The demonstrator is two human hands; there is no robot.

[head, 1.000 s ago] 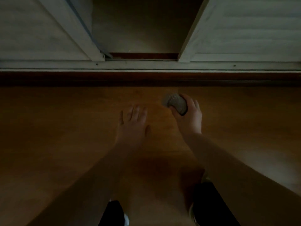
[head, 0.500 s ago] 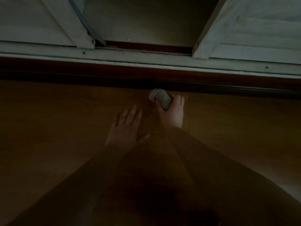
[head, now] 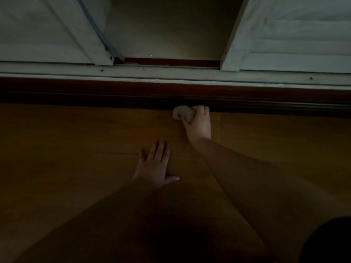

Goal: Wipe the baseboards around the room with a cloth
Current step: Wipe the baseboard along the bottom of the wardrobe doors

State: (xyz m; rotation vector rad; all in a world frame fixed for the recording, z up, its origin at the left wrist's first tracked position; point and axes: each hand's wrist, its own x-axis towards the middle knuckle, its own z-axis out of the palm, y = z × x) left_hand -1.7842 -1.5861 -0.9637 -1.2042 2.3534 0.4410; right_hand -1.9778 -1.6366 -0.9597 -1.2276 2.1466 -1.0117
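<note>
Grey cloth, wadded into a ball, pressed against the foot of the baseboard near 12 o'clock. Baseboard: dark reddish-brown wood strip, running 9 to 3 o'clock.

Dim room, you look down at wooden floor, warm brown planks, faint seams running across and along. Ahead of you, pale whitewashed sliding-door track with small screw heads, spanning full width. Left louvred door and right louvred door stand parted; between them, beige inner wall of closet, shadowed. Grey strip runs down inner edge of left door. Light low, weak; lower part of your view falls into deep shadow.
</note>
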